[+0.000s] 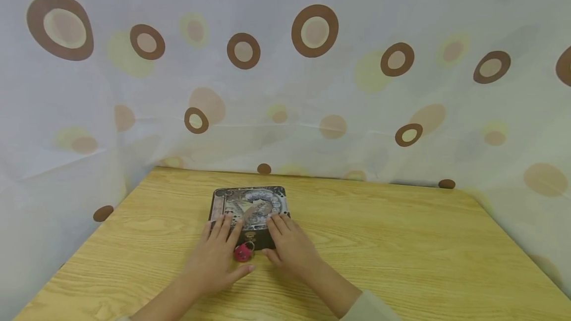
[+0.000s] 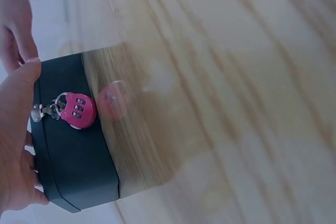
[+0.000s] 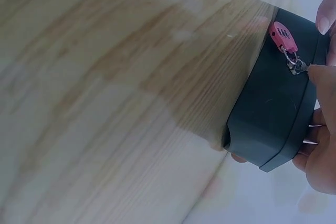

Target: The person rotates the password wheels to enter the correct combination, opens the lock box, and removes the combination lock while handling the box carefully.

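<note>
A dark tin box (image 1: 223,204) with a printed picture on its lid sits on the table, front side toward me. From the metal clasp (image 2: 39,112) on that side hangs a pink combination padlock (image 2: 79,110) with number dials, its shackle through the clasp. My left hand (image 1: 211,261) rests its fairly straight fingers on the lid's near left part, thumb stretched out in front of the box. At the near right corner, my right hand (image 1: 295,247) lays its fingers on the lid, its thumb by the front side.
The box stands on a wood-grain table (image 1: 401,251) with a glossy surface that mirrors the padlock. Behind and at both sides hangs a pale curtain (image 1: 276,88) with brown and beige dots, meeting the table's far edge.
</note>
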The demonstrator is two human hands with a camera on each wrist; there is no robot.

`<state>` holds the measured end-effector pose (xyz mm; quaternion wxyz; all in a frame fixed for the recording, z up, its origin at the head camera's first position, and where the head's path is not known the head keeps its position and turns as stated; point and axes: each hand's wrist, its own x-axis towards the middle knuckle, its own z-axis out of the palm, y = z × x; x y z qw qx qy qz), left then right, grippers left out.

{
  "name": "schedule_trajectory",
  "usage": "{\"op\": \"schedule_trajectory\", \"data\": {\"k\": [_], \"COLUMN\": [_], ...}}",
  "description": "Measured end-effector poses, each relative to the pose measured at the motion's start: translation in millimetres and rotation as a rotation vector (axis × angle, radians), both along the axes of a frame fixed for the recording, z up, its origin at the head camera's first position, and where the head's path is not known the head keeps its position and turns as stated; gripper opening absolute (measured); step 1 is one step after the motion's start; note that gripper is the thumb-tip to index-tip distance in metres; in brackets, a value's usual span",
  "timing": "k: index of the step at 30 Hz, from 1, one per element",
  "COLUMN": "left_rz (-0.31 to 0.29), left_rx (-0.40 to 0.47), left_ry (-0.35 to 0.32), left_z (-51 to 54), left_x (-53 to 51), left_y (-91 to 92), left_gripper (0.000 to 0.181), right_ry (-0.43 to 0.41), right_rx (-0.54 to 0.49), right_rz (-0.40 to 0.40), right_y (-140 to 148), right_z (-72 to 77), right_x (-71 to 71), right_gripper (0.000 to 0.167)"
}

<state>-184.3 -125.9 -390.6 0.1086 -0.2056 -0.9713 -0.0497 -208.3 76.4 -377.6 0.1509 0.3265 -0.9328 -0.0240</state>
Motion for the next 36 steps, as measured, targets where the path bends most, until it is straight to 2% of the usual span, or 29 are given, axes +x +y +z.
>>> {"op": "schedule_trajectory", "data": {"k": [9, 19, 31, 36], "left_rz": [-0.015, -0.04, -0.063, -0.079], "left_rx": [0.0, -0.01, -0.004, -0.012], "left_ry": [-0.011, 0.01, -0.029, -0.022], "left_z": [0.0, 0.0, 1.4, 1.7], "left_x": [-2.7, -2.8, -4.4, -5.7], "left_y": [8.2, 16.1, 26.2, 30.9], "left_gripper": [0.089, 0.09, 0.089, 0.089], "right_ry": [0.041, 0.039, 0.021, 0.025], "right_rx": [-0.022, -0.019, -0.048, -0.062], "right_rz": [0.002, -0.02, -0.039, -0.041], "right_y": [8.5, 16.2, 27.1, 32.8], "right_z": [-1.7, -1.6, -0.9, -2.2], "right_x": [1.7, 3.5, 7.4, 7.5], "right_gripper": [0.058, 0.058, 0.057, 0.057]}}
